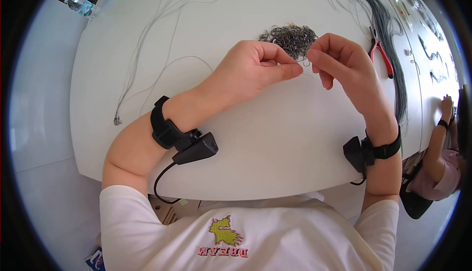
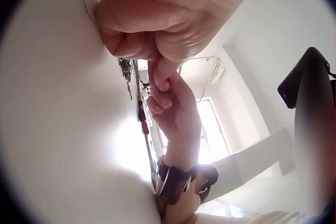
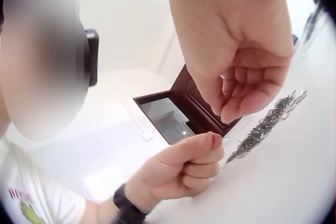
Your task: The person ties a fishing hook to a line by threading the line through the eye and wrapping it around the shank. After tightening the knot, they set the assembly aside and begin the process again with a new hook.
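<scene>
My left hand (image 1: pixel 255 67) is over the middle of the table, thumb and forefinger pinching a fine line; a short bit of it sticks out past the fingertips. Facing it, close by, is my right hand (image 1: pixel 341 64), fingers curled and thumb near the forefinger; I cannot tell whether anything is pinched there. Just behind both hands lies a tangled heap of small dark metal hooks (image 1: pixel 287 37), partly hidden by the fingers. In the right wrist view the heap (image 3: pixel 262 129) lies beside the two hands. The left fingertips (image 3: pixel 212 142) point up toward the right hand.
Long loose lines (image 1: pixel 142 37) lie on the left of the white table (image 1: pixel 265 143), with a small cluster of hooks (image 1: pixel 117 121) at their end. Red-handled pliers (image 1: pixel 381 57) and a thick grey bundle of strands (image 1: pixel 391 35) lie right. Another person (image 1: pixel 440 168) sits far right.
</scene>
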A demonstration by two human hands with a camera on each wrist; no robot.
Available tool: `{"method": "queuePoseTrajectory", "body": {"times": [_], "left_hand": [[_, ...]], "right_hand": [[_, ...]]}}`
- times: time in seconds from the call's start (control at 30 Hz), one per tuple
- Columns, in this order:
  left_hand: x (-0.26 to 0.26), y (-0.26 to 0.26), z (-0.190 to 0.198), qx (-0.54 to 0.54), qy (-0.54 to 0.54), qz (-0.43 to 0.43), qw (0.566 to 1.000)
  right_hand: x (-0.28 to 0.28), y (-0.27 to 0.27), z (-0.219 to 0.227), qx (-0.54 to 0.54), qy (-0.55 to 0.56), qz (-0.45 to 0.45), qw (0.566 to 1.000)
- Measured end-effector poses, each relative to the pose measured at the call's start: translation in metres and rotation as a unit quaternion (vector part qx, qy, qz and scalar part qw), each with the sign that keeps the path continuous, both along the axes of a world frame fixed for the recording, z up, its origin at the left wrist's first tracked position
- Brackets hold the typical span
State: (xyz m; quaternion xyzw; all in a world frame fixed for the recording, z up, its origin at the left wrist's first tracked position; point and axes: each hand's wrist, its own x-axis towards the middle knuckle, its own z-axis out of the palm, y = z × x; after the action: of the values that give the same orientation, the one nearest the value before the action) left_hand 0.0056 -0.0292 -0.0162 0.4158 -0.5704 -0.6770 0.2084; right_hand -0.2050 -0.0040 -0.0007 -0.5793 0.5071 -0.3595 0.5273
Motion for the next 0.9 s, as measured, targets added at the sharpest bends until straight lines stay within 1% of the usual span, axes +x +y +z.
{"method": "queuePoseTrajectory", "body": {"times": [0.13, 0.23, 0.47, 0.57, 0.63, 0.87, 0.9], "left_hand": [[0.000, 0.002, 0.002, 0.014, 0.029, 0.017, 0.999], [0.000, 0.001, 0.003, 0.031, 0.057, 0.010, 0.998], [0.002, 0.002, 0.003, 0.039, 0.073, 0.012, 0.997], [0.002, 0.002, 0.003, 0.032, 0.061, 0.008, 0.998], [0.001, 0.003, 0.001, 0.034, 0.077, 0.016, 0.996], [0.001, 0.003, 0.005, 0.051, 0.082, 0.012, 0.995], [-0.001, 0.005, 0.006, 0.060, 0.082, 0.018, 0.995]], "right_hand": [[0.005, 0.004, -0.005, 0.024, -0.058, 0.001, 0.998], [0.010, 0.005, -0.011, 0.016, -0.077, -0.013, 0.997], [0.010, 0.005, -0.012, 0.032, -0.096, -0.033, 0.994], [0.011, 0.005, -0.015, 0.004, -0.094, -0.041, 0.995], [0.012, 0.005, -0.015, -0.021, -0.087, -0.051, 0.995], [0.007, 0.004, -0.015, -0.032, -0.061, -0.031, 0.997], [0.004, 0.003, -0.014, -0.145, 0.053, -0.042, 0.987]]}}
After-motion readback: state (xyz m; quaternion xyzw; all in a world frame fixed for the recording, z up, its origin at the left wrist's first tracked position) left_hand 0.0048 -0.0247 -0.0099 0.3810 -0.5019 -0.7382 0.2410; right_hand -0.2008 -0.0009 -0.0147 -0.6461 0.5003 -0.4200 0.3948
